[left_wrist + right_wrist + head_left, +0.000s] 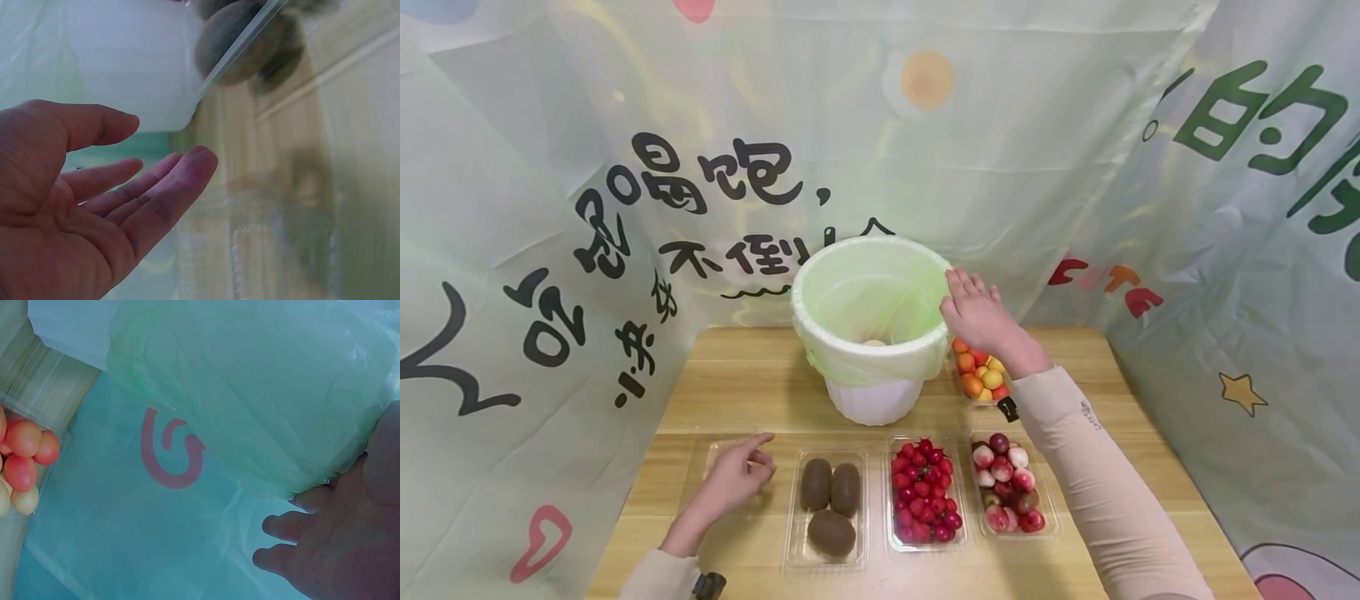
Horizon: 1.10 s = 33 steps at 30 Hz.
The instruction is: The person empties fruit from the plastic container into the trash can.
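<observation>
The white bin (876,406) stands upright on the table (752,375), its green liner (842,304) already spread inside and lapped over the rim; the film looks slack inside the right wall, so smoothing seems unfinished. The right hand (979,315) touches the liner at that rim, fingers extended. The left hand (736,477) holds nothing, thumb and fingers apart, above a clear container (697,479). Trays of kiwis (831,485), red fruit (925,492) and plum-like fruit (1009,483) stand in front; orange-and-yellow fruit (976,375) sits beside the bin, partly behind the right arm.

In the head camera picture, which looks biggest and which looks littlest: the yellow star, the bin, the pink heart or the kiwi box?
1. Bin
2. Kiwi box
3. Pink heart
4. Yellow star
</observation>
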Each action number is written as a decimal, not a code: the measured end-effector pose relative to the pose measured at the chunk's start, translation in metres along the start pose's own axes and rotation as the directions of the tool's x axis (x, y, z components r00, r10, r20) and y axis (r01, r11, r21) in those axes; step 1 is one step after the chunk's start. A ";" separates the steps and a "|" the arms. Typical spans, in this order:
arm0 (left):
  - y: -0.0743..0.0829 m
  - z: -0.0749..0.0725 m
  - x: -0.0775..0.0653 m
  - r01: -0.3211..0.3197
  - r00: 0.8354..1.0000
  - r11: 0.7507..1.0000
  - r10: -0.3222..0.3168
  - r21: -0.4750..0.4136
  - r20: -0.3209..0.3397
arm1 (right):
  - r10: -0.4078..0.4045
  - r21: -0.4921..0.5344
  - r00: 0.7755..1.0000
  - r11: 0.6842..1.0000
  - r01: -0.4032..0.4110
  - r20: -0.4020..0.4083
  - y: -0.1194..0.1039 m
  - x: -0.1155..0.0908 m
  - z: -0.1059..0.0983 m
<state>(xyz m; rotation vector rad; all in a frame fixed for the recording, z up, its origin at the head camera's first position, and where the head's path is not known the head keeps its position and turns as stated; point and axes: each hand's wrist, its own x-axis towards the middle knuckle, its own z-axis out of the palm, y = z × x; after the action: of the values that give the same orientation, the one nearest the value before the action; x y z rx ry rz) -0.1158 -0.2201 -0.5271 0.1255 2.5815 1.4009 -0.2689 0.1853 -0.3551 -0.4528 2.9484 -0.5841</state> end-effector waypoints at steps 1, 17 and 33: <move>-0.001 0.003 0.000 0.002 1.000 1.000 -0.002 -0.005 0.011 | 0.000 0.000 1.000 1.000 0.000 0.000 0.000 0.000 0.000; -0.007 0.043 0.007 0.031 0.997 0.999 -0.032 0.020 0.066 | -0.007 0.002 1.000 1.000 0.008 -0.008 0.000 0.000 0.000; -0.009 0.066 0.009 0.031 0.999 1.000 -0.031 -0.001 0.041 | -0.008 0.011 1.000 1.000 0.008 -0.006 0.003 0.001 0.002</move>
<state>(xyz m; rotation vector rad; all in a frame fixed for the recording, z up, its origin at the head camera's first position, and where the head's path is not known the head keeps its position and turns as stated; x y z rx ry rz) -0.1104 -0.1699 -0.5709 0.1123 2.5388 1.3750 -0.2701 0.1869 -0.3579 -0.4627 2.9485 -0.6040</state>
